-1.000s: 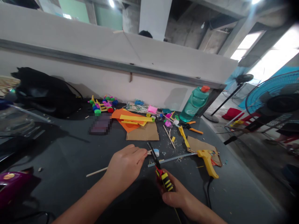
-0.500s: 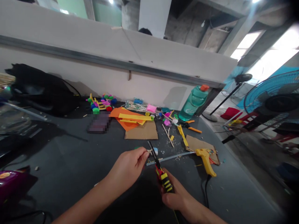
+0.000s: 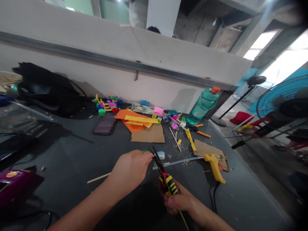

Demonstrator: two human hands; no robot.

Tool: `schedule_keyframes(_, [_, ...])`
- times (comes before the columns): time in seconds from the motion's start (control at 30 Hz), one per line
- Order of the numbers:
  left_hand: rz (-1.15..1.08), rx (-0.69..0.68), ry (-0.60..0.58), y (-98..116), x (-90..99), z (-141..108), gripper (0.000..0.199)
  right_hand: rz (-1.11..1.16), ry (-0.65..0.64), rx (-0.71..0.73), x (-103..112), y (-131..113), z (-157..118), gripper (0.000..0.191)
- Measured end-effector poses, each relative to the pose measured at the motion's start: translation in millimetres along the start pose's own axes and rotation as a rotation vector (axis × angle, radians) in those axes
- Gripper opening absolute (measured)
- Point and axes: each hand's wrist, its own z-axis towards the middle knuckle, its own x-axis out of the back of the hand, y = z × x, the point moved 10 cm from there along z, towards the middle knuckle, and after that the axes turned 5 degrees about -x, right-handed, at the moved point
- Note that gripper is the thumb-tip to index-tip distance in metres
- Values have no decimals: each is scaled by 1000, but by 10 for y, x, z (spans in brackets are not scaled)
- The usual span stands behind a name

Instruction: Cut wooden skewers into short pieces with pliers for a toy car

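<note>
My left hand (image 3: 133, 166) is closed around a thin wooden stick (image 3: 99, 178). Its long end sticks out to the left behind my wrist, and the short end shows at my fingertips, meeting the jaws of the pliers. My right hand (image 3: 176, 197) grips long-nosed pliers (image 3: 171, 184) with yellow-and-black handles, jaws pointing up and away. Whether the jaws bite on the stick I cannot tell. Just beyond them lies a small blue-and-white roll (image 3: 160, 155). A long translucent glue stick (image 3: 185, 161) lies between the pliers and the yellow glue gun (image 3: 215, 166).
Orange and yellow sheets (image 3: 131, 120) rest on cardboard (image 3: 148, 134). Behind stand colourful small models (image 3: 108, 104) and a teal bottle (image 3: 202, 107). Orange-handled pliers (image 3: 202, 132) lie near the bottle. A black bag (image 3: 45, 89) and a purple object (image 3: 16, 186) are at left.
The wooden stick's long end now shows left of my left wrist. My left hand has turned, knuckles more upward, and the pliers have shifted slightly. The whole view has shifted a little.
</note>
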Motion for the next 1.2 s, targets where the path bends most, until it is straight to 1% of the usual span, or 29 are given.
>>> schedule_keyframes(0.2, [83,-94,16,95,-2,-12,19,10,3,14,-11,-1,-24,41])
schedule_keyframes(0.3, [77,-108,20,128,0,-10,19,35,7,8,-10,34,-39,37])
schedule_keyframes(0.43, [-24,-76,47,128,8,3,21,67,-1,-8,-10,101,-32,37])
schedule_keyframes(0.6, [-102,9,58,31,-47,4,21,157,-4,-12,45,209,40,51])
schedule_keyframes(0.7, [-133,28,47,-14,-83,3,23,155,-41,13,104,279,118,54])
schedule_keyframes(0.8, [-124,24,33,-26,-87,9,23,161,-104,-25,99,360,166,57])
schedule_keyframes(0.87, [-95,26,20,-25,-83,14,24,196,-89,-37,93,348,152,54])
schedule_keyframes(1.03, [-73,39,-15,-21,-88,21,25,201,11,-4,41,186,44,50])
schedule_keyframes(1.2, [-165,65,-60,-41,-94,22,26,135,-9,-11,9,154,26,48])
